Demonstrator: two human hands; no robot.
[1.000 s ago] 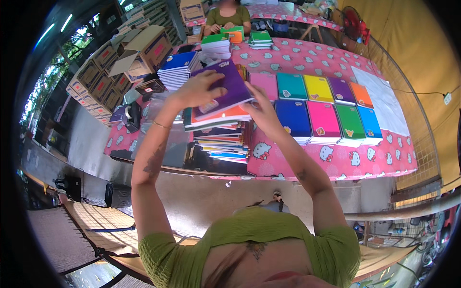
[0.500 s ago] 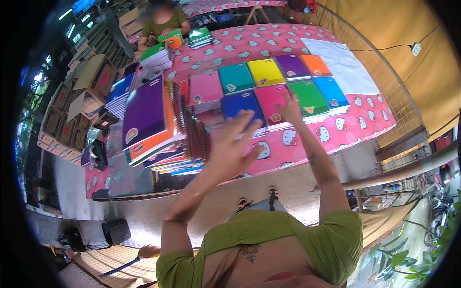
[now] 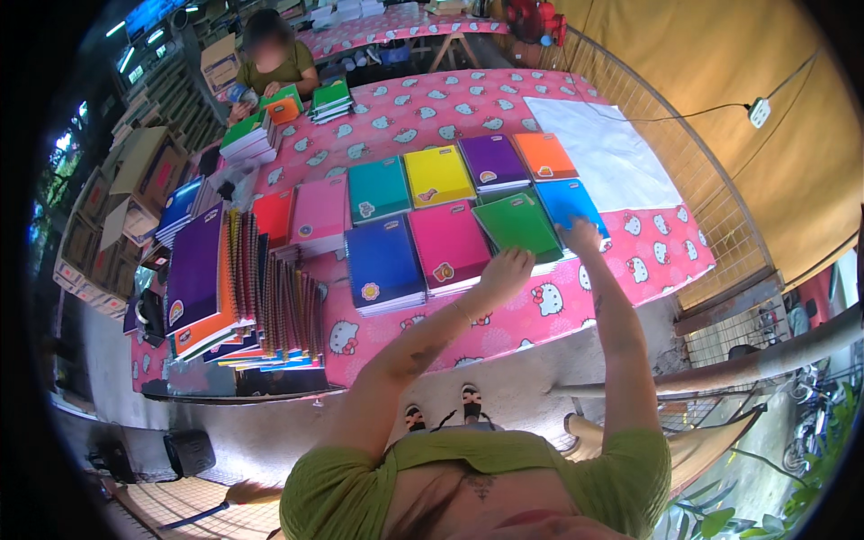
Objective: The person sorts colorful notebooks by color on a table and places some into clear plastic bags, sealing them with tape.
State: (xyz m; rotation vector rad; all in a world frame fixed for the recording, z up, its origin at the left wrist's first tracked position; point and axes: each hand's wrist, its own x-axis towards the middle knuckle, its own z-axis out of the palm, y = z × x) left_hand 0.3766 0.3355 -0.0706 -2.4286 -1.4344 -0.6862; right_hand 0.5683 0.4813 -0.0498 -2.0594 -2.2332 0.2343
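Note:
My left hand (image 3: 508,272) is closed on the near edge of a green notebook (image 3: 517,225), which sits askew and slightly raised on its stack. My right hand (image 3: 583,236) has its fingers bent at the near left part of the light-blue notebook (image 3: 569,202). Around them lie neat stacks topped by a pink notebook (image 3: 450,238), a dark-blue notebook (image 3: 382,256), a teal notebook (image 3: 378,187), a yellow notebook (image 3: 438,174), a purple notebook (image 3: 492,162) and an orange notebook (image 3: 544,155). My fingertips are partly hidden.
A tall pile of spiral notebooks (image 3: 270,297) stands at the left, near red (image 3: 273,216) and light-pink notebooks (image 3: 320,211). A white sheet (image 3: 621,162) covers the table's right end. Cardboard boxes (image 3: 148,171) stand left. A co-worker (image 3: 283,67) handles notebooks at the far left.
Both hands have reached the notebooks; my left hand has moved right and taken the green one, which has turned askew. My right hand has moved from the pink notebook to the light-blue one. The view has shifted.

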